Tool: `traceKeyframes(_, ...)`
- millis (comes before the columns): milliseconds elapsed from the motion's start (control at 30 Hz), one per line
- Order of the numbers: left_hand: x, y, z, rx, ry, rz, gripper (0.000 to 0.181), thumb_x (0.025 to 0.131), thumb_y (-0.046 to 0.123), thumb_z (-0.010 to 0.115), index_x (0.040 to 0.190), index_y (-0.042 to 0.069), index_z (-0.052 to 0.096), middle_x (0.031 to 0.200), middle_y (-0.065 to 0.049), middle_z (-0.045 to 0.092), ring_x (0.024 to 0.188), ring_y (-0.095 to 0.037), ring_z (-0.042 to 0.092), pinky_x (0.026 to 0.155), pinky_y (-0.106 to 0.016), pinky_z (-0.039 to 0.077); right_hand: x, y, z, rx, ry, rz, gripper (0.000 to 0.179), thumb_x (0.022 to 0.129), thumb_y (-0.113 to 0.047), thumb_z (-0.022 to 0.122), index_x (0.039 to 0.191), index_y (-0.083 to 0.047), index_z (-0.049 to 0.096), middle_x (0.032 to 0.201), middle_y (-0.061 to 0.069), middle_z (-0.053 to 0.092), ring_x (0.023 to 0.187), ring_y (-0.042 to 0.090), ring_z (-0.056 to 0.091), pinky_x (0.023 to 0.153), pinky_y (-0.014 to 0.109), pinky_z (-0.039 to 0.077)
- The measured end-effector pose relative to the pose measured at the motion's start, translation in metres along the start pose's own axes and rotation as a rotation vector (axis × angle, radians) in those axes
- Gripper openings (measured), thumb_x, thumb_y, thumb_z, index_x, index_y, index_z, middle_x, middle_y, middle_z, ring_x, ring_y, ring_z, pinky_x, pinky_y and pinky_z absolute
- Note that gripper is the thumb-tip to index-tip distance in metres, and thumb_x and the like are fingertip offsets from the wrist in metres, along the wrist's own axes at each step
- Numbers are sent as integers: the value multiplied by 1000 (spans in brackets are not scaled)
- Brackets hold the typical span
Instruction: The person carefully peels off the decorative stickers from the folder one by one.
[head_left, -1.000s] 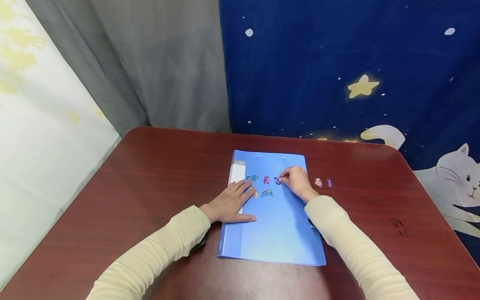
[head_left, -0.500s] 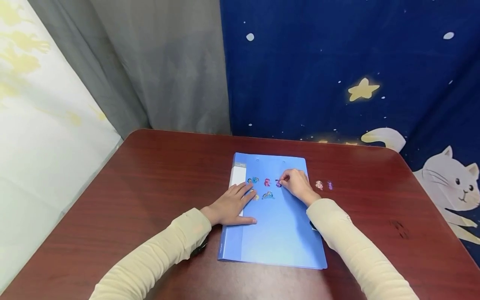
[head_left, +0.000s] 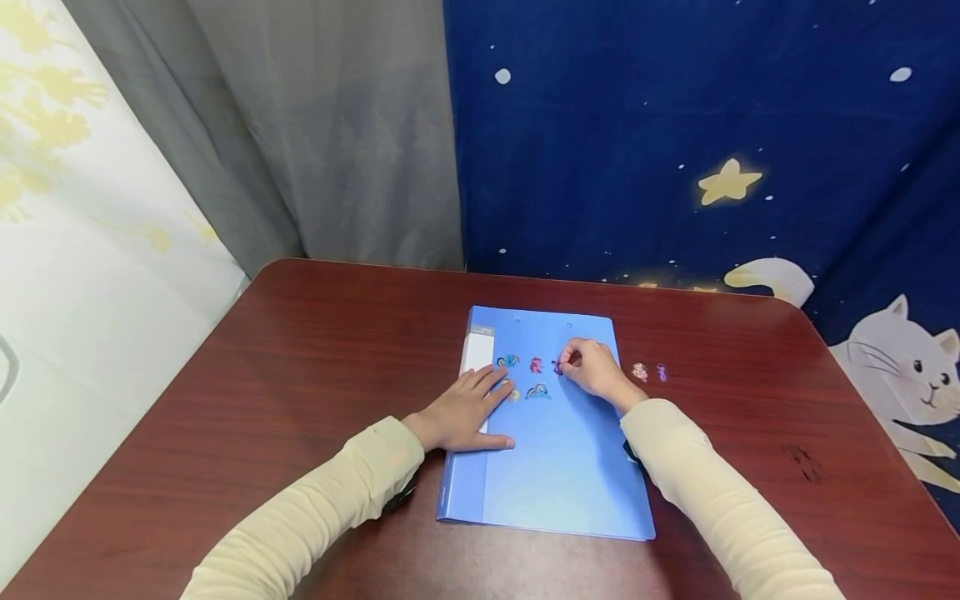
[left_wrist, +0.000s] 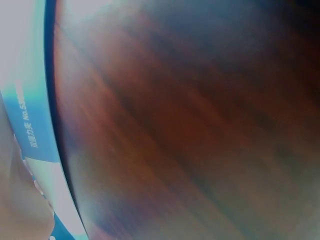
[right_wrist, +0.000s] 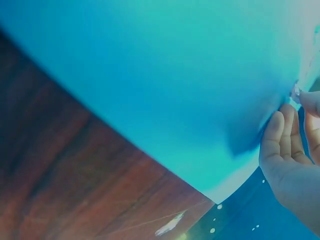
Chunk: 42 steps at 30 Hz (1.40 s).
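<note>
A blue folder [head_left: 566, 467] lies on the table, its white-labelled spine to the left. My left hand [head_left: 461, 411] rests flat on its left side with fingers spread, partly covering a yellowish sticker [head_left: 513, 395]. With thumb and fingertips, my right hand [head_left: 596, 368] pinches a small purple pony sticker [head_left: 557, 367] at the folder's upper right; in the right wrist view this sticker [right_wrist: 295, 92] shows only in part. To its left are a pink pony sticker [head_left: 536, 365] and a blue one [head_left: 512, 361]. Another blue pony sticker [head_left: 537, 392] sits lower.
Right of the folder, a pale pink sticker [head_left: 639, 372] and a purple sticker [head_left: 662, 372] lie on the reddish-brown table [head_left: 360, 342]. Dark marks [head_left: 802, 462] show on the wood farther right. A grey curtain [head_left: 360, 142] and a blue starry curtain [head_left: 600, 150] hang behind.
The head view has shifted slightly. My right hand stays at the purple sticker with only a slight movement of the fingers; my left hand keeps its place on the folder.
</note>
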<state>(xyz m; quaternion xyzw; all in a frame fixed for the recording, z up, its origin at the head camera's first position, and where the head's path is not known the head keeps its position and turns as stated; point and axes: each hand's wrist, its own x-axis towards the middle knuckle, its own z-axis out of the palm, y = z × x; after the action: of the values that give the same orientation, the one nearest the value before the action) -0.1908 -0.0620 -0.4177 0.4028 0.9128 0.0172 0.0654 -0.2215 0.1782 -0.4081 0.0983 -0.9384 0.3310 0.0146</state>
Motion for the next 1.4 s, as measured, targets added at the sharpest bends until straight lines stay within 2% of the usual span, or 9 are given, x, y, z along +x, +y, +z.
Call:
traceKeyframes(300,0,1,0,-11,2,4,85,79,68,37,142,13,22,147,-7,14,133,-24,9,106,-39,10,-5,-3,-12,102,-9,-15,6,80,-1,61,76,-2,58,74,8,58,68,18,52,63,28,43)
traceKeyframes(533,0,1,1,-3,6,6,84,79,68,37,142,13,22,147,-6,15,133,-23,9,106,-38,10,-9,6,-25,133,16,43,6,81,-8,64,79,-3,60,73,6,58,67,17,52,61,27,43)
traceKeyframes(733,0,1,1,-7,15,9,84,79,68,37,142,13,23,147,-6,15,133,-23,9,106,-39,10,-17,31,-40,140,46,83,9,79,-9,66,79,-1,61,71,5,60,63,14,50,55,24,41)
traceKeyframes(900,-2,1,0,-21,19,6,84,79,68,38,141,13,24,146,-7,16,133,-24,10,106,-39,11,-27,56,-58,177,55,110,12,81,-7,63,86,4,62,74,11,63,63,15,55,55,22,44)
traceKeyframes(1033,-2,1,-1,-17,22,8,84,79,67,38,141,12,24,146,-7,16,133,-24,10,106,-39,10,-37,73,-73,207,43,173,17,86,-7,57,93,7,60,79,15,63,68,19,56,58,25,46)
traceKeyframes(1200,-2,1,-1,-16,21,11,84,80,67,38,141,12,23,146,-7,16,133,-24,9,106,-39,10,-48,90,-88,241,28,254,21,89,-9,51,98,10,55,82,12,61,71,13,54,61,27,47)
traceKeyframes(1400,-2,2,0,-17,24,12,84,79,68,37,142,12,23,146,-7,16,133,-23,9,106,-39,10,-54,106,-100,235,18,341,22,89,-7,48,100,12,52,76,5,60,68,8,52,59,26,46)
